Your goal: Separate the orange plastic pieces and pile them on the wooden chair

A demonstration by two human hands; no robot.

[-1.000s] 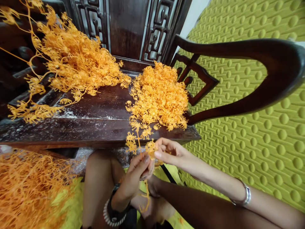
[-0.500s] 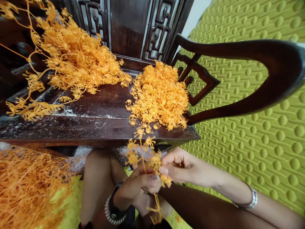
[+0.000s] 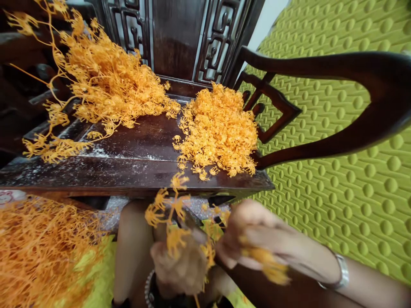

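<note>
My left hand point(image 3: 183, 270), blurred, is closed around an orange plastic sprig point(image 3: 176, 207) with claw-shaped florets at its tips. To its right, my right hand point(image 3: 252, 235) has its fingers curled over orange plastic florets point(image 3: 271, 266), smeared by motion and sticking out below the palm. Some orange bits also show between the two hands. On the dark wooden chair seat point(image 3: 144, 137) beyond them, loose florets point(image 3: 221, 128) lie heaped at the right. A tangled pile of whole orange sprigs point(image 3: 112, 79) rests on the left, several stalks reaching past the edge.
Bare orange stalks point(image 3: 45, 252) pile up at lower left over yellow material. A curved dark armrest point(image 3: 321, 149) juts out on the right, in front of a yellow-green bobbled surface point(image 3: 353, 205). Behind the seat rises a carved wooden backrest point(image 3: 176, 38). White crumbs dot the seat.
My hands have come apart. The right moved slightly right with florets in its fingers, while the left shifted a little left and down, still holding the sprig. The view has shifted slightly.
</note>
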